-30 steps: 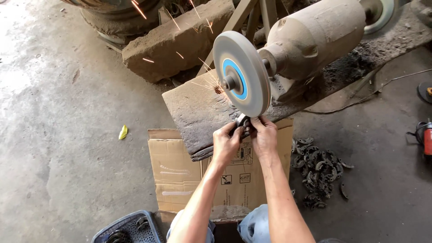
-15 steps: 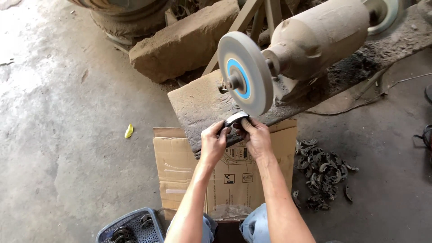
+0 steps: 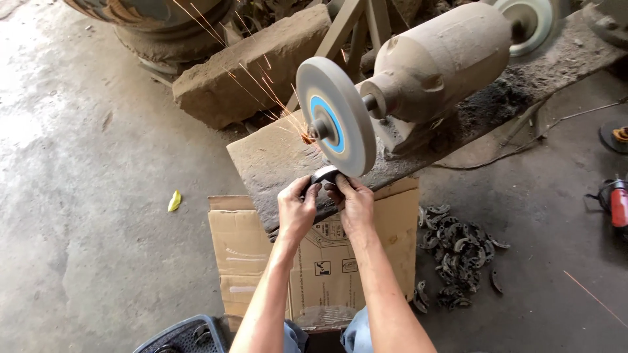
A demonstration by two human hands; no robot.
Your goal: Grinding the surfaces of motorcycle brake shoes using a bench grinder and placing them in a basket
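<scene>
A dusty bench grinder [image 3: 441,62] sits on a worn wooden plank [image 3: 275,157]. Its grey grinding wheel [image 3: 337,124] with a blue centre faces me. Both hands hold one small dark curved metal piece [image 3: 324,175] against the lower rim of the wheel. My left hand [image 3: 297,208] grips its left end and my right hand [image 3: 353,202] grips its right end. Orange sparks [image 3: 261,88] fly up and to the left from the wheel.
A cardboard box [image 3: 261,255] stands under the plank, in front of my knees. A heap of dark curved metal pieces [image 3: 458,252] lies on the concrete at the right. A crate [image 3: 183,336] holds more at bottom left. A red power tool [image 3: 615,202] lies far right.
The metal piece now touches the wheel and sparks stream up and left. Both hands stay on the piece, raised slightly toward the wheel's rim.
</scene>
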